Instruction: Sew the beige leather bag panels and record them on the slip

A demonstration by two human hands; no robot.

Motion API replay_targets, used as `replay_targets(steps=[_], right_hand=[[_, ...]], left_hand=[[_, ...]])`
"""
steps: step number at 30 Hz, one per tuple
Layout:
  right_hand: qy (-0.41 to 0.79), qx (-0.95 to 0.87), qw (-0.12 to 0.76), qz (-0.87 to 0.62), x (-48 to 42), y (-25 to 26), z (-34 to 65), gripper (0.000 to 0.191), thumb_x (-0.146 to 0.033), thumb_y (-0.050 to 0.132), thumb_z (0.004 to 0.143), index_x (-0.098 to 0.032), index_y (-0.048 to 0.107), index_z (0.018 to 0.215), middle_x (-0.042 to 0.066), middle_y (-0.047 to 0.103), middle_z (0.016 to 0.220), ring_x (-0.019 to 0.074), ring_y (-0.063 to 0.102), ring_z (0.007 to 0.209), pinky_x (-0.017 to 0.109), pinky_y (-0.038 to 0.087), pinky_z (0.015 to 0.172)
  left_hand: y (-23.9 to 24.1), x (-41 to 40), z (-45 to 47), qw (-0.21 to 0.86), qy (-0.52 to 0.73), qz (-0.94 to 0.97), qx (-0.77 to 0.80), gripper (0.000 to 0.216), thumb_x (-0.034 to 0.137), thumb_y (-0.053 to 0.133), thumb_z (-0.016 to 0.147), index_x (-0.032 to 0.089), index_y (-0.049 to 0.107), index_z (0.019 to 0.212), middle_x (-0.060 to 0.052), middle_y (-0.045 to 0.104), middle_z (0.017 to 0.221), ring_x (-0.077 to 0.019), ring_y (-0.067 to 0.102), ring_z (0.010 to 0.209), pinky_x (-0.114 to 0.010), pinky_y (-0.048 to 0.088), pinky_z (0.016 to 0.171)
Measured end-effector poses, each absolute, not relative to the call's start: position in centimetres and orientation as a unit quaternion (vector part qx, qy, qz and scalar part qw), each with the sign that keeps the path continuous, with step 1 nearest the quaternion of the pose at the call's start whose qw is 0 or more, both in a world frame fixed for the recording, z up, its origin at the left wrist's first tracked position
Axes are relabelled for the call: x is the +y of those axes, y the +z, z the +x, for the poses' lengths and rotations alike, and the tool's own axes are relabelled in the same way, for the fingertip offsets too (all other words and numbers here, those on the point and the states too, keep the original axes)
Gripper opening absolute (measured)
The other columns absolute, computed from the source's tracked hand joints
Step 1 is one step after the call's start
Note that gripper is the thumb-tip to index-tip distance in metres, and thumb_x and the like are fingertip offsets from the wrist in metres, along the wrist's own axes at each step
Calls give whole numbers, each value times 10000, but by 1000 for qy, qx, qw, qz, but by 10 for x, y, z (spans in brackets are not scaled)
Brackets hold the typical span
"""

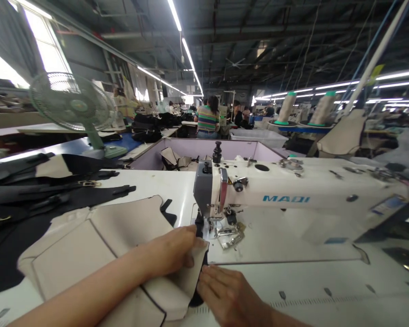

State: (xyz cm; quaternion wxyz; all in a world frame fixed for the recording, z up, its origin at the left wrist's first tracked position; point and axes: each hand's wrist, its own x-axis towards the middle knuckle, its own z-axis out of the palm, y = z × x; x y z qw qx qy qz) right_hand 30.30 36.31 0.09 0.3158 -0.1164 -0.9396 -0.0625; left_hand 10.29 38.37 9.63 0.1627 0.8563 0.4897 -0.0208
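A large beige panel (71,245) with dark seam lines, perhaps leather or coated fabric, lies folded on the sewing machine's white table. My left hand (175,250) grips this panel close to the needle area, fingertips just left of the presser foot (211,227). Along the panel's right side runs a black edge piece (198,295). My right hand (230,290) has its fingers pressed together on that black edge, nearer to me than the left hand. The white sewing machine (293,190) stands to the right, its head over the work. The needle tip is too small to make out.
Black pieces with straps and buckles (54,195) pile up on the left. A metal guide (231,236) sits right of the needle. Behind the machine is a lilac-walled bin (218,147) with beige pieces. A fan (78,106), thread cones (322,109) and other people stand farther back.
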Motion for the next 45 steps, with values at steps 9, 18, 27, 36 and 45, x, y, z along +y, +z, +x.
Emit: replay_targets(steps=[9,18,27,36,45], right_hand=[[-98,-947,265,-152,366,8,315,168,-54,486,842,-56,619,944,144,670,944,244,629,912,324,528,856],[-133,-903,373,-168,386,-1,314,304,-49,326,934,-75,625,883,115,664,849,211,624,830,287,520,784],[-87,-932,295,-189,385,15,321,162,-125,478,937,-121,593,823,53,625,820,191,553,772,322,427,699],[91,-982,138,-90,360,22,301,219,-302,588,923,-118,607,806,65,643,842,166,567,847,237,432,824],[-34,-965,208,-154,364,19,307,159,-90,462,924,-96,619,946,92,632,992,187,547,992,276,398,993]], left_hand=[[70,407,127,99,11,846,524,136,60,557,708,161,641,674,-71,646,752,-198,608,748,-273,428,666],[65,427,132,71,8,844,532,80,86,580,677,155,605,646,-69,658,680,-192,615,631,-261,395,541],[91,403,133,49,-28,851,523,193,294,697,710,148,690,836,-136,654,888,-313,608,854,-494,403,840],[105,425,118,147,-66,882,443,133,80,538,767,182,593,703,3,604,757,-149,559,752,-221,385,669],[99,409,129,88,-34,877,471,196,106,442,819,163,627,791,-57,630,830,-184,578,787,-273,423,748]])
